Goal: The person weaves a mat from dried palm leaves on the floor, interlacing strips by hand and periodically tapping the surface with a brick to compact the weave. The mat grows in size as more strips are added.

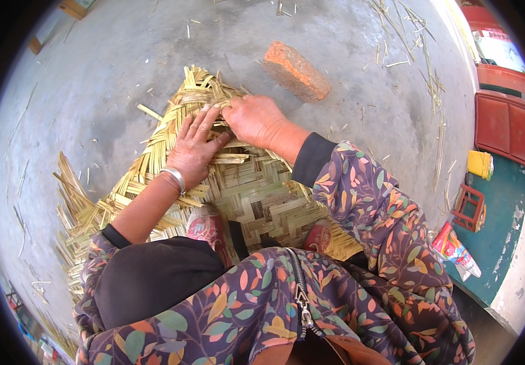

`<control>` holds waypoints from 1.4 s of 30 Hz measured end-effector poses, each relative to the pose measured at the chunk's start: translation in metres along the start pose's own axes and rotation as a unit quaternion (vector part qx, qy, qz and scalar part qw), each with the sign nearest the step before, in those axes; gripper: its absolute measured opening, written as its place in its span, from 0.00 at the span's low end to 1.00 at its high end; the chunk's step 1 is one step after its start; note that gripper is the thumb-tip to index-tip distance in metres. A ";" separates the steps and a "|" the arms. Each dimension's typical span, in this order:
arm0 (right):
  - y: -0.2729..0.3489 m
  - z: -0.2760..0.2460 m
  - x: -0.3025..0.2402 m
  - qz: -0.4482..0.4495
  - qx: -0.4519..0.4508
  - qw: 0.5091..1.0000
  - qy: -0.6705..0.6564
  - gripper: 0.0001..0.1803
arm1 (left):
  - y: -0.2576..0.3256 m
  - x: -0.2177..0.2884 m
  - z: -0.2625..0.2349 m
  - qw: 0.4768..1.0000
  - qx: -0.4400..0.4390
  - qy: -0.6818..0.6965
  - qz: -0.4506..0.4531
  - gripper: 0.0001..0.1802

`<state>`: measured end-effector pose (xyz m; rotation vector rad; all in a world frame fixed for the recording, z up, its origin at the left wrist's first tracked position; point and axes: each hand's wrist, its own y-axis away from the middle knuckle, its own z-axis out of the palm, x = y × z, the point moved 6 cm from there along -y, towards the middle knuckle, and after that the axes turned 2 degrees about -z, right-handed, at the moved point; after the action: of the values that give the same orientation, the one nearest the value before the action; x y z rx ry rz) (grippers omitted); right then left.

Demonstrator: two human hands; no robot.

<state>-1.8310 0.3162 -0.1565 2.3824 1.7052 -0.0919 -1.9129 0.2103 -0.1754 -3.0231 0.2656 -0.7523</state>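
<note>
A woven mat of flat yellow-green strips (247, 188) lies on the floor beneath me, its far end narrowing to a folded, bristling tip. My left hand (193, 146), with a silver bangle at its wrist, rests flat on the weave, fingers stretched toward the tip. Just right of it, my right hand (256, 120) is closed at the mat's folded edge, fingertips curled in against the strips. What it pinches is mostly hidden under the fingers; a strip seems to run into them. Loose strip ends (75, 191) fan out at the mat's left side.
A reddish brick (297, 72) lies beyond my right hand. Strip scraps (423, 61) litter the concrete floor at the far right. Along the right side a green surface (504, 204) holds a red frame (469, 207), a yellow container (480, 164) and a colourful packet (455, 250). My red shoes (206, 230) stand on the mat.
</note>
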 end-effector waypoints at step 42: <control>0.010 0.020 -0.039 0.078 0.116 0.979 0.145 0.07 | -0.040 -0.052 -0.009 0.980 0.084 -0.074 -0.162 0.28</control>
<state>-1.8330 0.2726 -0.1683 2.8127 1.6978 0.0921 -1.9555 0.2586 -0.1895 -2.9700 -0.2869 -0.5234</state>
